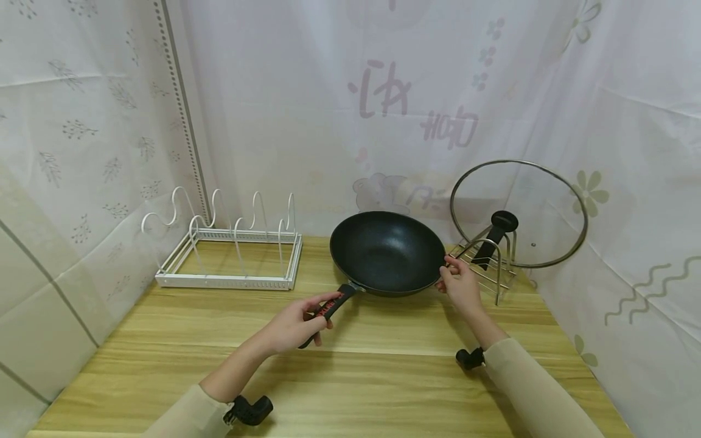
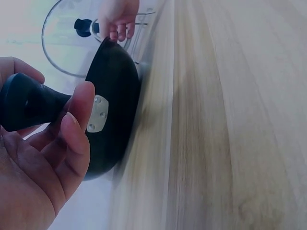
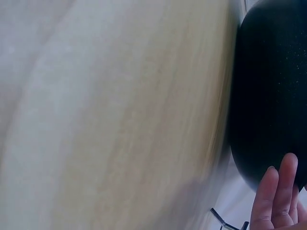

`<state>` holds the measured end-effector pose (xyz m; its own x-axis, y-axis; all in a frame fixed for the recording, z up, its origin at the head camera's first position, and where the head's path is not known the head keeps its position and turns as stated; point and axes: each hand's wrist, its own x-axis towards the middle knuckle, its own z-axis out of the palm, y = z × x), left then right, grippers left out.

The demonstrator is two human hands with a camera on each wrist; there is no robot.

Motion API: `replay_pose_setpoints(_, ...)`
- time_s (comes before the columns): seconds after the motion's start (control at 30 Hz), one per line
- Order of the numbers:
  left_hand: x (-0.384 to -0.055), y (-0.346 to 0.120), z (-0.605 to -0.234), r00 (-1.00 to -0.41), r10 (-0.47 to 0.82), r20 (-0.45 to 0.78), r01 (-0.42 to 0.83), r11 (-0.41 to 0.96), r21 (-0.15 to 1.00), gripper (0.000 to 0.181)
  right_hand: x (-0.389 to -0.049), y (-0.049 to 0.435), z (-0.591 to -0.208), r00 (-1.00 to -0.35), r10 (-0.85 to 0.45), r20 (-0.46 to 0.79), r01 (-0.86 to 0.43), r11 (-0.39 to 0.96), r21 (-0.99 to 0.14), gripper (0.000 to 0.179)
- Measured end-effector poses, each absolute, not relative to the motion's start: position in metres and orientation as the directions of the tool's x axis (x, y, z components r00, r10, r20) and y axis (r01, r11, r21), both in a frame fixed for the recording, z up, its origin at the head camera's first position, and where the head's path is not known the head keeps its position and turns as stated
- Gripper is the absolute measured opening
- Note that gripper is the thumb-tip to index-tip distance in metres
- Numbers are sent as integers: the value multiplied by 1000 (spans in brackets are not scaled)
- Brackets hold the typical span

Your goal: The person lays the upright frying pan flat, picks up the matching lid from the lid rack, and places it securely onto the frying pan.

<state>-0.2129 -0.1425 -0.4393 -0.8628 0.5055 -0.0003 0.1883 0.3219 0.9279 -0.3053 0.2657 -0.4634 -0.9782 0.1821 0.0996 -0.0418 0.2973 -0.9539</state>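
A black wok (image 1: 387, 252) sits at the middle of the wooden table, its inside facing up and a little toward me. My left hand (image 1: 292, 325) holds its black handle (image 1: 344, 293), which has red lettering and points to the near left. In the left wrist view, a riveted silver bracket (image 2: 98, 114) joins handle and wok just past my fingers. On the opposite side, my right hand (image 1: 462, 289) pinches the rim between thumb and fingers. The right wrist view shows those fingers (image 3: 265, 199) lying along the wok's dark outer wall (image 3: 268, 96).
Back left stands a white rack (image 1: 224, 282) with several curved wire dividers. Close behind my right hand, a small metal wire rack (image 1: 498, 280) holds a glass lid (image 1: 533, 213) upright, its black knob (image 1: 504, 221) facing me. Patterned curtains (image 1: 306, 121) hang behind and beside the table (image 1: 372, 377).
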Motion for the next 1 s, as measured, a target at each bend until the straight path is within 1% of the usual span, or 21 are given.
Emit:
replay_pose_setpoints(0.47,-223,-153,-439,-863,505,22,217,331,918,56,-299,263,-464,-981,181,74,-21,275,-961,56)
replay_pose_setpoints(0.8,-226,-160,-439,-876,483,-5,173,323,930,54,-294,261,-466,-981,176,79,-33,254,-967,55)
replay_pose_setpoints(1.0,-229,-166,-440,-880,475,2,182,333,925,53,-292,259,-465,-982,176,68,-26,234,-972,56)
